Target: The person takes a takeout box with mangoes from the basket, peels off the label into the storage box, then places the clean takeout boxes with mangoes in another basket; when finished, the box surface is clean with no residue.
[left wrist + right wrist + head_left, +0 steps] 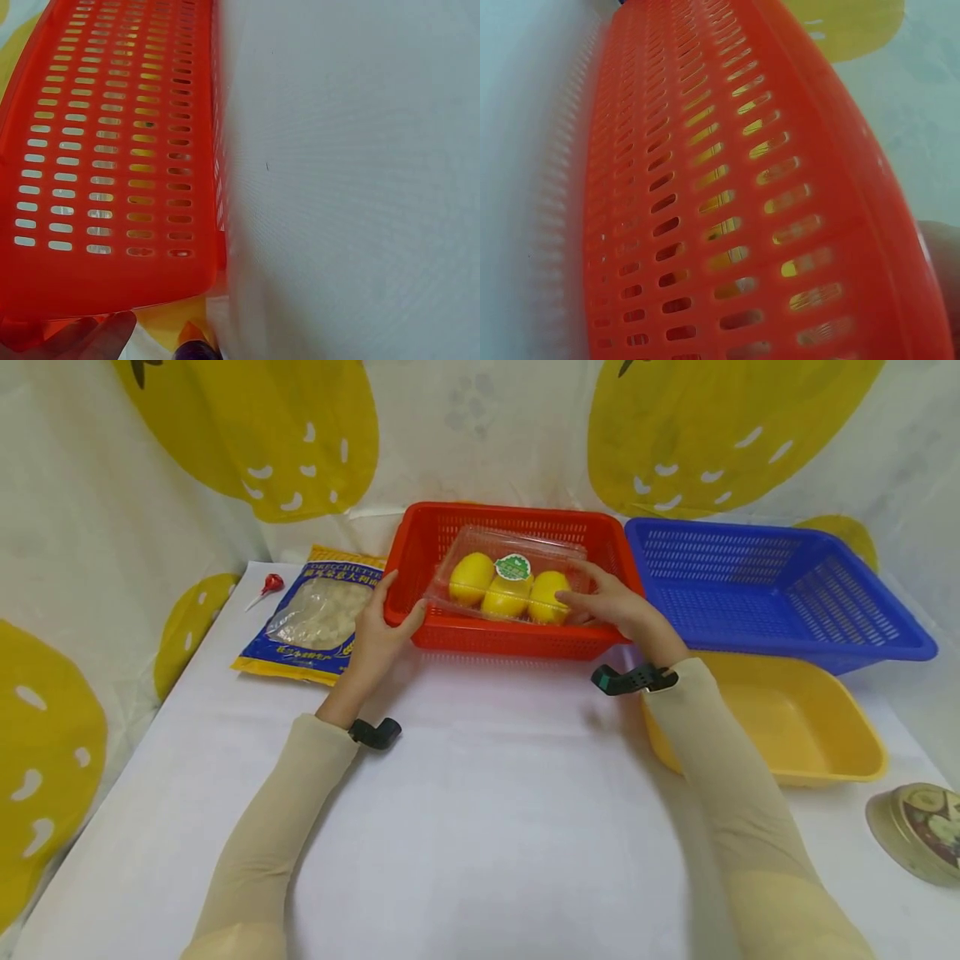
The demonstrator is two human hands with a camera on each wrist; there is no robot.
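A clear plastic box of yellow lemons (504, 596) with a green and white sticker lies tilted inside the red basket (517, 639). My right hand (618, 606) reaches over the basket's right side and grips the right end of the box, thumb toward the front. At the basket's left front corner my left hand (378, 631) holds the rim, its thumb near the box's left end. The left wrist view shows fingertips (112, 336) at the rim of the red basket (112, 277). The perforated wall (697, 187) hides most of the box in the right wrist view.
A blue and yellow pasta bag (315, 614) and a red lollipop (272, 583) lie left. A blue basket (757, 647) stands right, with a yellow basin (772, 718) in front of it. A round tin (918, 831) sits at the right edge.
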